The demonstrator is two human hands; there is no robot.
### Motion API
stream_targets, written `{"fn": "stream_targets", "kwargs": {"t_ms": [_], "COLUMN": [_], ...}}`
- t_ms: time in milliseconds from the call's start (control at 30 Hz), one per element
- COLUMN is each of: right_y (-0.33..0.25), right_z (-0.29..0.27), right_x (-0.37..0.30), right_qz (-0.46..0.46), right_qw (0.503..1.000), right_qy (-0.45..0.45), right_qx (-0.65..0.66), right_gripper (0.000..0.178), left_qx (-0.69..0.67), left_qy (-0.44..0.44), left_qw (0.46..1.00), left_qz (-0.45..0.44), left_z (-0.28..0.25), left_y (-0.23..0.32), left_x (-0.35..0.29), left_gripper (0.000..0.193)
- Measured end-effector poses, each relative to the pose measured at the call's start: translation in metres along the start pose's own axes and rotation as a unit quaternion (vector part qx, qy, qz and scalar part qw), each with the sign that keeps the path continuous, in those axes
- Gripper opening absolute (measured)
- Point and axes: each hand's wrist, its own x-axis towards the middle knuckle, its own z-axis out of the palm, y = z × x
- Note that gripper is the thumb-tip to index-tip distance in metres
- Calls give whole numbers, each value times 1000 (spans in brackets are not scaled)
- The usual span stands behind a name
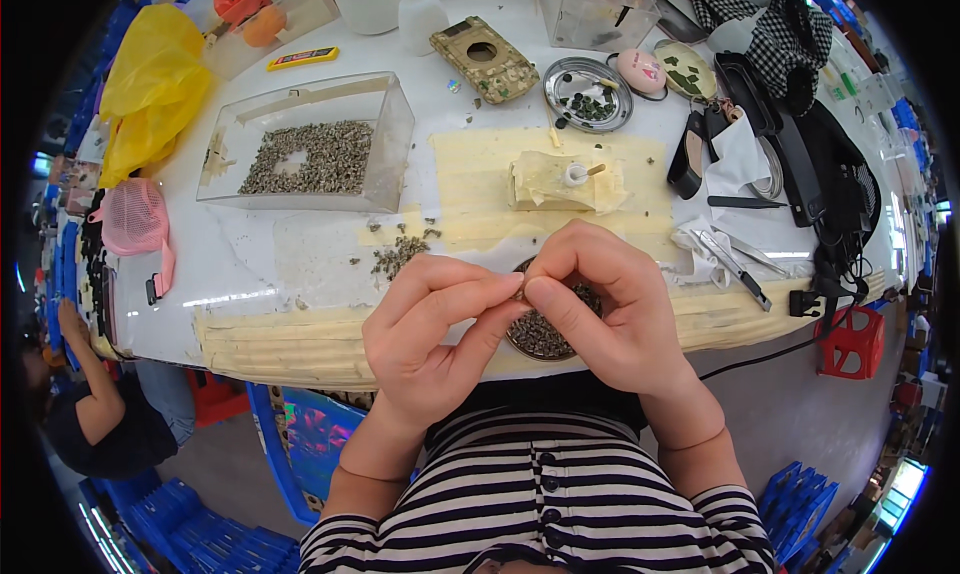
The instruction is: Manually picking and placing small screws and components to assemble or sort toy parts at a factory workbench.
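Note:
Above the table's front edge my left hand (435,329) and my right hand (610,309) meet, each pinching with thumb and forefinger. Whatever sits between the fingertips is too small to name. Just beneath them is a round dish (512,346) filled with small grey-brown metal-looking parts (540,336), partly hidden by my right hand. A loose pile of similar small parts (400,254) lies on the table beyond my left hand. Farther back at the left, a clear plastic box (390,144) holds many more of these parts.
Masking tape covers the table's front edge (290,339). Beyond my hands stands a taped block (540,182) with a small white pot. A metal dish (560,72) with dark green pieces sits farther back. Tweezers and a cutter (740,269) lie at right. Another person (110,414) sits at left.

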Motion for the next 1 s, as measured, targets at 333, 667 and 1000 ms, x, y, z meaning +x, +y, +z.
{"fn": "stream_targets", "kwargs": {"t_ms": [333,667,1000], "right_y": [1,-1,3], "right_z": [1,2,9], "right_x": [1,3,3], "right_qz": [-18,-62,-164], "right_qw": [1000,993,960], "right_qy": [11,34,84], "right_qx": [-20,-99,-209], "right_gripper": [7,7,16], "left_qx": [-12,72,-14], "left_qy": [5,27,22], "left_qw": [1000,995,999], "left_qz": [-20,58,-46], "left_z": [1,4,3], "left_y": [-2,-4,-1], "left_x": [-2,-4,-3], "left_gripper": [25,30,21]}}
